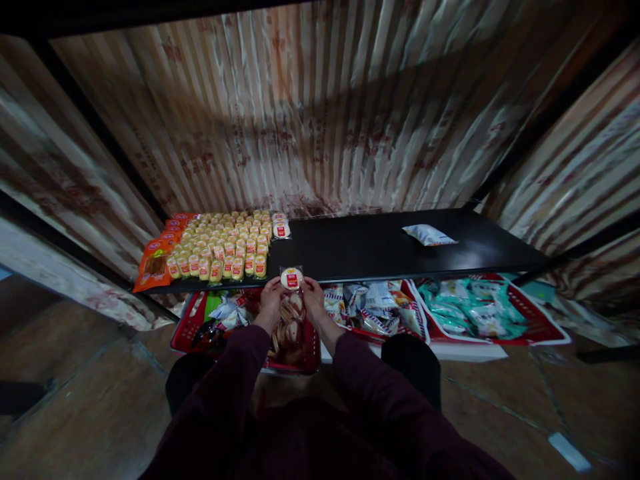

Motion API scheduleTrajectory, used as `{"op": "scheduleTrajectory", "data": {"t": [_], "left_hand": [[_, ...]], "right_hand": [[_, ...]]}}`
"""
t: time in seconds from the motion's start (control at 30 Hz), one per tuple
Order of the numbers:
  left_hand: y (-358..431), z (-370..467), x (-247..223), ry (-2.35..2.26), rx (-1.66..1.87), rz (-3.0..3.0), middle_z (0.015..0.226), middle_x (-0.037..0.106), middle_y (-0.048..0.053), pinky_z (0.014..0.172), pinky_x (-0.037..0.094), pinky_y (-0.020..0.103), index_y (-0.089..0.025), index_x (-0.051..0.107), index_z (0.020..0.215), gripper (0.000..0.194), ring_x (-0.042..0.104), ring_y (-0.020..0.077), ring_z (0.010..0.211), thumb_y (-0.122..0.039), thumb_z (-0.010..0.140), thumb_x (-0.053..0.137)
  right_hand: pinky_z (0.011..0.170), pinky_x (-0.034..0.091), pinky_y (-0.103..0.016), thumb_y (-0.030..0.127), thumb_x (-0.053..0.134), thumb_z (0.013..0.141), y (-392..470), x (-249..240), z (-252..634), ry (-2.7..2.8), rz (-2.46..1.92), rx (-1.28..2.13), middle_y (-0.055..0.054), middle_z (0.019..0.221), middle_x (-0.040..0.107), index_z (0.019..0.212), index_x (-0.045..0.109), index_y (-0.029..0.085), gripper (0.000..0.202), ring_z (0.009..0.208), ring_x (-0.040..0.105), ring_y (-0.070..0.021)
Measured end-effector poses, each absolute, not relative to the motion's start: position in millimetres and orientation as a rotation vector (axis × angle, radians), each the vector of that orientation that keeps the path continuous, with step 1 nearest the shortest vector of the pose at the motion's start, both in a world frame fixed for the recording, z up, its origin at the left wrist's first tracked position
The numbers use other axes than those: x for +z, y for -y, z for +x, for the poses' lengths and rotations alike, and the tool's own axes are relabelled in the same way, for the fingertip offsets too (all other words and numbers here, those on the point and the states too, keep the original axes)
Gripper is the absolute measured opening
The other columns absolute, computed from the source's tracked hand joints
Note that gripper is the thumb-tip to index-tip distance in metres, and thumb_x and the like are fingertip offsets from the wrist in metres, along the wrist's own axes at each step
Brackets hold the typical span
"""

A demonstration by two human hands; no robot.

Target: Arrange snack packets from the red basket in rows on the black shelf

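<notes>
Between my left hand [271,297] and my right hand [313,297] is a round wrapped cake [291,279] with a red label, pinched from both sides at the shelf's front edge. Similar round wrapped cakes [281,227] form a short stack at the back of the black shelf [345,247]. Left of them stand many small yellow wrapped cakes [220,247] in tight rows. Orange packets [154,262] lie at the far left end. Below my hands, a red basket [313,350] holds brown round wrapped pieces [291,327] and other packets.
A lone white-blue packet [429,235] lies on the shelf's right half. Below the shelf, one red basket holds white-and-blue packets [377,303], another holds green packets [475,310]. Dark metal posts [100,133] frame the shelf, with striped sheeting [320,113] behind.
</notes>
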State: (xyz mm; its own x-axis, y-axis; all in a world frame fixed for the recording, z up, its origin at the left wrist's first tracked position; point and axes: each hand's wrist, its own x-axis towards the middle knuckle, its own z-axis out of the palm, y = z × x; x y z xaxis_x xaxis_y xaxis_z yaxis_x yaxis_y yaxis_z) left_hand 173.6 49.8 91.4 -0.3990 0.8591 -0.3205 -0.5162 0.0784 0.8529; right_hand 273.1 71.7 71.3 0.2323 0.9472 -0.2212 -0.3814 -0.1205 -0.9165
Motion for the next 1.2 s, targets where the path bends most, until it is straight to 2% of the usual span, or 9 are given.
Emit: {"op": "scheduleTrajectory", "data": {"t": [0.23, 0.4, 0.67, 0.97, 1.2], "left_hand": [[-71, 175, 95, -1.308, 1.648, 0.453, 0.067, 0.064, -0.001, 0.06, 0.045, 0.024, -0.015, 0.065, 0.084, 0.031, 0.057, 0.0099, 0.057, -0.016, 0.054, 0.072], [-87, 176, 95, -1.38, 1.645, 0.465, 0.067, 0.064, 0.0, 0.055, 0.043, 0.023, -0.015, 0.065, 0.083, 0.026, 0.056, 0.0096, 0.055, -0.013, 0.057, 0.067], [-102, 175, 94, -1.415, 1.691, 0.46, 0.069, 0.064, 0.0, 0.061, 0.046, 0.023, -0.015, 0.064, 0.076, 0.012, 0.057, 0.0089, 0.058, -0.01, 0.065, 0.064], [-122, 169, 80, -1.541, 1.733, 0.545, 0.075, 0.065, 0.001, 0.078, 0.048, 0.029, -0.018, 0.065, 0.075, 0.018, 0.06, 0.0131, 0.072, -0.005, 0.063, 0.064], [-134, 166, 84, -1.591, 1.742, 0.616, 0.074, 0.064, 0.002, 0.084, 0.046, 0.031, -0.019, 0.065, 0.072, 0.023, 0.061, 0.0161, 0.078, 0.001, 0.06, 0.061]], "right_hand": [[0.064, 0.046, -0.025, 0.038, 0.066, 0.061, -99, 68, 275, 0.76, -1.169, 1.219, 0.0, 0.077, 0.068, 0.09, 0.067, 0.018, 0.035, 0.068, 0.058, -0.0143], [0.058, 0.045, -0.024, 0.036, 0.066, 0.059, -114, 71, 273, 0.72, -1.161, 1.251, 0.001, 0.073, 0.067, 0.089, 0.067, 0.016, 0.036, 0.06, 0.055, -0.012], [0.057, 0.044, -0.023, 0.032, 0.065, 0.058, -128, 75, 269, 0.723, -1.182, 1.268, 0.001, 0.068, 0.066, 0.088, 0.068, 0.017, 0.033, 0.058, 0.054, -0.012], [0.062, 0.047, -0.024, 0.031, 0.065, 0.059, -146, 68, 263, 0.791, -1.237, 1.2, 0.001, 0.076, 0.069, 0.088, 0.07, 0.02, 0.032, 0.066, 0.058, -0.0138], [0.063, 0.047, -0.024, 0.029, 0.065, 0.06, -163, 72, 261, 0.854, -1.254, 1.159, 0.002, 0.076, 0.069, 0.086, 0.07, 0.022, 0.028, 0.067, 0.058, -0.0138]]}}
